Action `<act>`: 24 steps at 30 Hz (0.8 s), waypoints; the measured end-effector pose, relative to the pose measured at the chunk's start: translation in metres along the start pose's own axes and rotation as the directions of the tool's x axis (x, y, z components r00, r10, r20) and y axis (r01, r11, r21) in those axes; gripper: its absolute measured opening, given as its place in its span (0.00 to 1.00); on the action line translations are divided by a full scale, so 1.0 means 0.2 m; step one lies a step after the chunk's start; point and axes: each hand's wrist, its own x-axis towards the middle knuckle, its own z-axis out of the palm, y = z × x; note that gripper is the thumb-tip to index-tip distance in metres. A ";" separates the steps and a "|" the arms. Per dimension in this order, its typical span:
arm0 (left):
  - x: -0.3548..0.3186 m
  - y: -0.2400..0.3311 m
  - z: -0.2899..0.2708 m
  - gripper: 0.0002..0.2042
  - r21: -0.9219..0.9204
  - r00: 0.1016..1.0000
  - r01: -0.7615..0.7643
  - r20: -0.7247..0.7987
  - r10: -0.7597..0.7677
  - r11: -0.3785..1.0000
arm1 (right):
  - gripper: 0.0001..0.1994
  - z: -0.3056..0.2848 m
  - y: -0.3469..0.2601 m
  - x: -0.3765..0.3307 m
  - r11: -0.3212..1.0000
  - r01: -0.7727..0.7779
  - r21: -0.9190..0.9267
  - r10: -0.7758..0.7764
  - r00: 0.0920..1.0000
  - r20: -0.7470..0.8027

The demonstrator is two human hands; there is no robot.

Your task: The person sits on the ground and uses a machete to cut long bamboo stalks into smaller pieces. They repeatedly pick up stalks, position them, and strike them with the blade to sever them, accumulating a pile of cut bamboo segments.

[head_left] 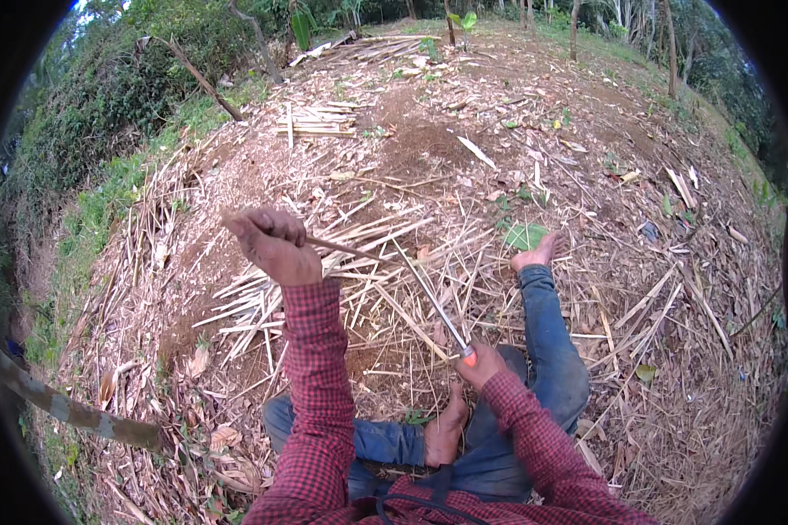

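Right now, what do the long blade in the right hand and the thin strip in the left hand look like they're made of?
The blade looks like metal: pale grey, smooth, with a dull sheen, and an orange band where it meets the right hand. The strip clenched in the left hand looks like split bamboo or a similar cane: thin, dry and tan, matching the pale slivers littering the ground, though that's a guess from colour.

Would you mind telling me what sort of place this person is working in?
Likely an outdoor clearing by woodland: bare dirt ground strewn with split bamboo strips, with trees and grass around the edge.
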 end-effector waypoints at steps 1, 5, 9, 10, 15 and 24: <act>0.02 0.02 0.00 0.22 -0.091 1.000 -0.016 -0.025 0.014 0.996 | 0.30 0.03 0.03 -0.04 0.999 0.040 0.037 -0.034 0.989 -0.146; 0.00 0.02 0.01 0.20 -0.305 0.994 -0.027 -0.109 -0.007 0.952 | 0.30 0.00 -0.06 -0.04 0.995 -0.003 0.098 0.020 0.983 -0.181; -0.03 0.00 -0.03 0.18 -0.003 0.913 -0.216 -0.354 0.201 0.976 | 0.20 0.20 0.00 0.10 0.952 0.125 0.278 -0.055 0.967 -0.247; -0.07 0.00 -0.08 0.16 0.000 0.920 -0.180 -0.355 0.168 0.984 | 0.14 0.26 0.00 0.12 0.915 0.180 0.361 -0.098 0.967 -0.235; -0.14 0.02 -0.15 0.21 0.088 0.868 -0.033 -0.491 0.072 0.996 | 0.12 0.22 -0.15 -0.01 0.484 -0.176 0.857 -0.016 0.978 0.210; -0.06 0.01 -0.10 0.27 -0.109 0.985 -0.088 -0.154 0.071 0.990 | 0.12 -0.27 -0.31 -0.10 0.780 0.448 0.437 -0.285 0.875 -0.390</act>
